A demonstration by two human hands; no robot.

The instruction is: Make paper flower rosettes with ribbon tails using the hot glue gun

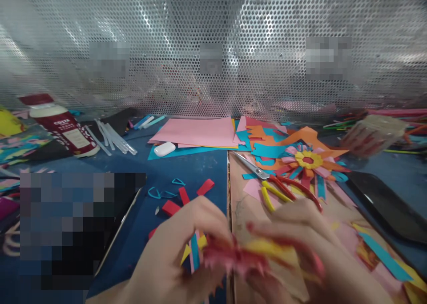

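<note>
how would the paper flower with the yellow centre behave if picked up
The paper flower would probably be light, being built from paper strips. Its narrow petals may bend or crush easily. Lying over cut orange paper, it might snag.

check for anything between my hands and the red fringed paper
Nothing visible: the left hand holds the red fringed paper directly, and the right hand is at it, though blur hides its exact contact. The scissors lie beyond, not between.

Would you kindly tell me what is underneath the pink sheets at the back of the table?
Under the pink sheets, a blue sheet shows along the front edge, and a sliver of yellow paper shows at the right. Anything else beneath them is covered.
</note>
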